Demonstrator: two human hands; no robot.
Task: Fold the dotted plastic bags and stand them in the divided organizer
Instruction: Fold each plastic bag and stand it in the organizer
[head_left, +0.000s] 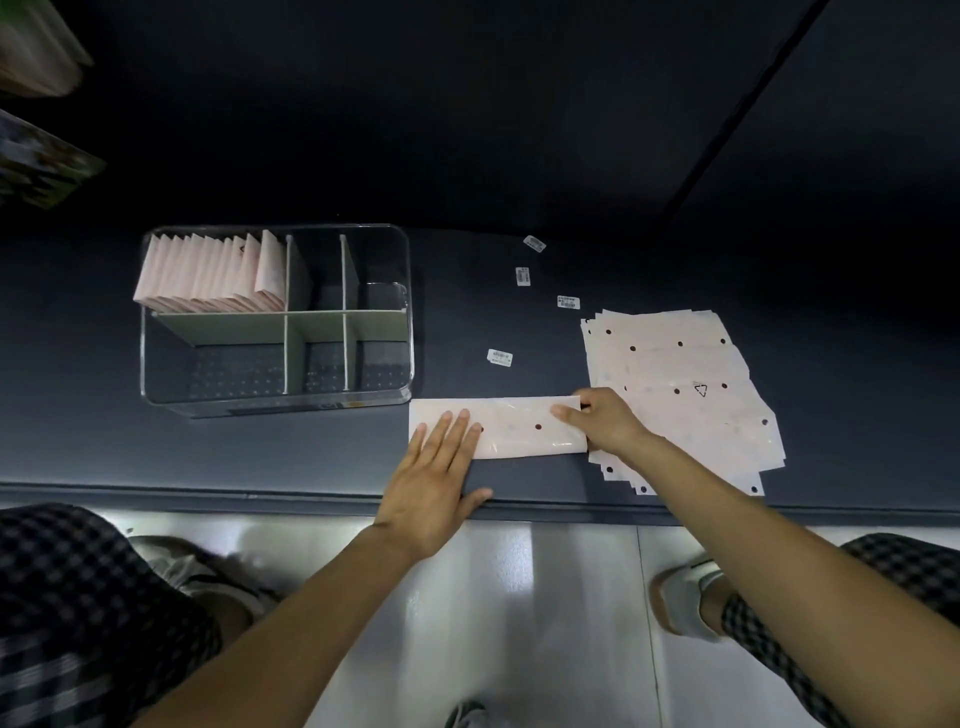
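Pink folded bag (519, 427), dark dots, glossy

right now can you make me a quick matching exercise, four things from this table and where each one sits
Things:
1. folded bags
2. flat bag stack
3. left hand
4. right hand

Places:
A. pinching the strip's right end
B. organizer's back left compartment
C. pressing flat on the strip's left end
D. table, right of the strip

Pairs: 1-B, 2-D, 3-C, 4-A

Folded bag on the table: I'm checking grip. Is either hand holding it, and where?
Right hand pinches the folded bag at its right end; left hand presses flat on its left end.
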